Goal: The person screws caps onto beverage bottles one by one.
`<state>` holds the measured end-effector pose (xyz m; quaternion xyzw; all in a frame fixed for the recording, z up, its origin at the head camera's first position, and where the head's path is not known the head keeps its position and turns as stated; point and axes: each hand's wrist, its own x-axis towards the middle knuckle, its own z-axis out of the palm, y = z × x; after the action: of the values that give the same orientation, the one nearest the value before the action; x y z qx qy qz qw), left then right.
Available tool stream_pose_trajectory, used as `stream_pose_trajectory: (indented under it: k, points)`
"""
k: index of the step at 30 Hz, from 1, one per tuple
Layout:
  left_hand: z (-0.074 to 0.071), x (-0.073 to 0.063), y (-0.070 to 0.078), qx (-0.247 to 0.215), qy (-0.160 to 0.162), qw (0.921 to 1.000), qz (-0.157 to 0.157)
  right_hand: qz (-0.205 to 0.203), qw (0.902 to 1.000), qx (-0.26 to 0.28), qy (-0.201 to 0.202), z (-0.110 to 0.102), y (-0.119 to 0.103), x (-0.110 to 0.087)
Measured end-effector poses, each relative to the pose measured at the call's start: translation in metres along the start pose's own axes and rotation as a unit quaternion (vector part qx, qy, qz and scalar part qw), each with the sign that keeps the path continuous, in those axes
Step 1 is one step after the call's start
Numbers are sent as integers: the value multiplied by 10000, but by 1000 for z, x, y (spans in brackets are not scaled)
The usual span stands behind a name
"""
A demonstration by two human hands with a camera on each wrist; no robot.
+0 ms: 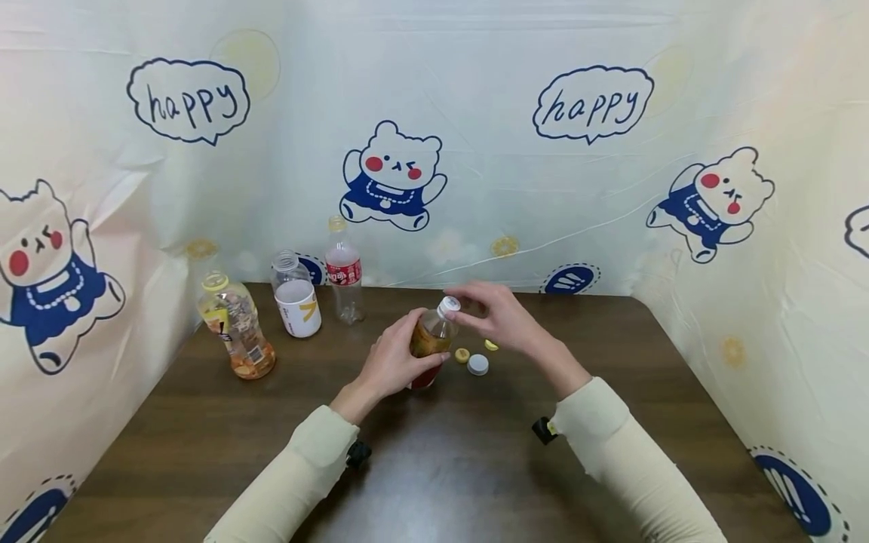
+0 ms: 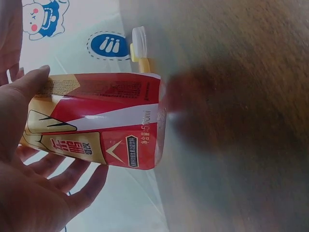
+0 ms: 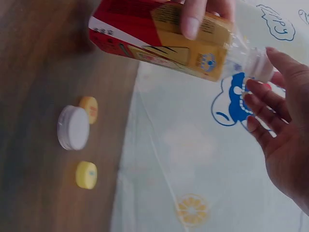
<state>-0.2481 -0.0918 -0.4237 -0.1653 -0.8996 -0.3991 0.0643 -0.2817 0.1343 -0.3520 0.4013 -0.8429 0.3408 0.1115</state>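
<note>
A plastic drink bottle (image 1: 431,339) with a red and gold label is held a little above the table by my left hand (image 1: 392,354), whose fingers and thumb wrap its body. The same bottle (image 2: 106,116) fills the middle of the left wrist view. On its neck sits a white cap (image 1: 449,305). My right hand (image 1: 498,315) pinches that cap between thumb and fingers, seen also in the right wrist view, where the cap (image 3: 261,65) lies at the fingertips. Just right of the bottle, a wide white cap (image 1: 478,365) and two yellow caps (image 1: 462,355) lie loose on the table.
To the left stand three uncapped bottles: a yellow-labelled one (image 1: 237,328), a wide-mouthed one with a white label (image 1: 297,302), and a clear one with a red label (image 1: 345,275). A printed cloth (image 1: 475,188) hangs behind the brown table (image 1: 543,483).
</note>
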Motion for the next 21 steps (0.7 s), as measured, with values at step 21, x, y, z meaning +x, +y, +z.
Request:
stream_pose_trajectory:
  k: [21]
  points:
    - [0,-1,0,-354,-214,9990,142,-279,9848,-303,-1689,-32,-13,17]
